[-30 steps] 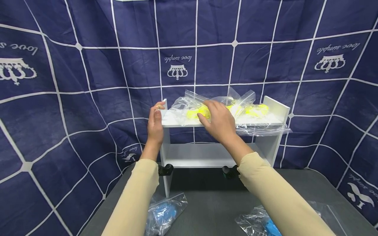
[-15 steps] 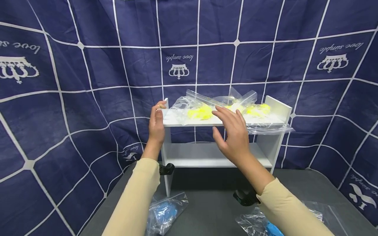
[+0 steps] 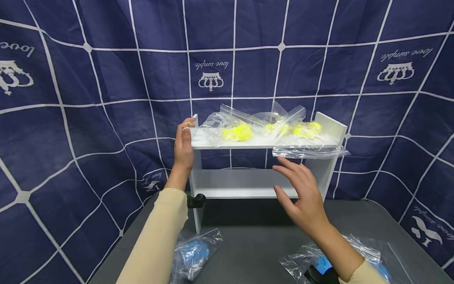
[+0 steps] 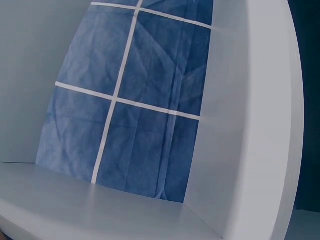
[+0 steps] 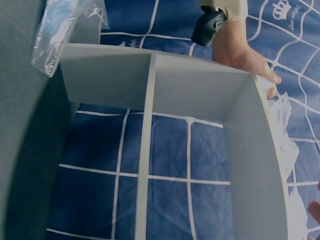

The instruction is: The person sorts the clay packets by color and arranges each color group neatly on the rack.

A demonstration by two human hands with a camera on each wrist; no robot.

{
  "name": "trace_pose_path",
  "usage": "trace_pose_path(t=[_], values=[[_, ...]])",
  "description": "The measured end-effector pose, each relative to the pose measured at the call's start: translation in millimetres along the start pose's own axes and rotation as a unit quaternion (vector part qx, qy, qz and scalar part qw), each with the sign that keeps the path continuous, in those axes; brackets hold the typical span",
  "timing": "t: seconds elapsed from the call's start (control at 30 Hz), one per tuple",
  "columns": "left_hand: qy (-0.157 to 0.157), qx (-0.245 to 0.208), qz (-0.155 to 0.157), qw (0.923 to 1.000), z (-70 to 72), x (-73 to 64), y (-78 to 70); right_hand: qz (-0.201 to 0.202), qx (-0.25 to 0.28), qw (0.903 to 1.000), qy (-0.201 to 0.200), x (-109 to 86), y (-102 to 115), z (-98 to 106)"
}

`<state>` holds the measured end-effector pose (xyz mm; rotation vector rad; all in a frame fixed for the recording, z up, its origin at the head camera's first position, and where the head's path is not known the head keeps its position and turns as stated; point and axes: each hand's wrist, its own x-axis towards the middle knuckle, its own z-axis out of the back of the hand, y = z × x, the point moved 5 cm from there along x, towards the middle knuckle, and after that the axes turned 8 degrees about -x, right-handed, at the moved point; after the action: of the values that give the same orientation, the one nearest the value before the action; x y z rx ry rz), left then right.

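A small white shelf [image 3: 248, 183] stands at the back of the dark table [image 3: 255, 240]. On its top board lie clear plastic bags with yellow things [image 3: 237, 132]; one bag's edge [image 3: 308, 152] hangs over the front at the right. My left hand [image 3: 186, 131] grips the shelf's top left corner, thumb in front. My right hand [image 3: 291, 178] hovers with fingers spread and holds nothing, in front of the lower compartment and below the overhanging bag. The left wrist view shows only the shelf's side panel [image 4: 250, 125]. The right wrist view shows the shelf [image 5: 190, 90] and my left hand [image 5: 245, 56].
Two clear bags with blue things lie on the table near me, one at the left [image 3: 194, 254] and one at the right [image 3: 320, 260] under my right forearm. A navy cloth with a white grid [image 3: 88, 98] hangs behind and beside the shelf.
My right hand has let go of a yellow bag on the top board and drawn back, down and to the right. My left hand has kept its hold on the shelf's corner.
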<state>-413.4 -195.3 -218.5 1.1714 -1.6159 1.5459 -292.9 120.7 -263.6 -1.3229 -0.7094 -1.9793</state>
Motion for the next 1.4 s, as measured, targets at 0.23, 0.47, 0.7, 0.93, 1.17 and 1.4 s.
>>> trace_pose_path(t=[0.23, 0.47, 0.7, 0.93, 1.17, 1.4], values=[[0.001, -0.002, 0.018, 0.9998, 1.0, -2.3, 0.4, -0.052, -0.01, 0.9953, 0.081, -33.7, -13, 15], [0.0, 0.0, 0.005, 1.0, 1.8, 0.2, 0.0, -0.089, -0.036, 0.9842, 0.149, -71.6, -34, 24], [-0.002, 0.0, 0.008, 1.0, 0.9, 0.7, 1.2, -0.127, -0.039, 0.9685, 0.211, -114.5, -57, 35], [-0.003, -0.004, 0.012, 0.9999, -0.4, 0.7, 2.3, -0.157, -0.015, 0.9541, 0.254, -152.3, -80, 43], [-0.004, -0.001, 0.01, 0.9999, -0.3, 0.5, 1.0, -0.123, 0.038, 0.9525, 0.276, -194.2, -111, 44], [-0.001, 0.002, 0.01, 0.9999, -0.1, 0.5, 0.5, -0.095, 0.059, 0.9498, 0.292, -229.6, -136, 43]])
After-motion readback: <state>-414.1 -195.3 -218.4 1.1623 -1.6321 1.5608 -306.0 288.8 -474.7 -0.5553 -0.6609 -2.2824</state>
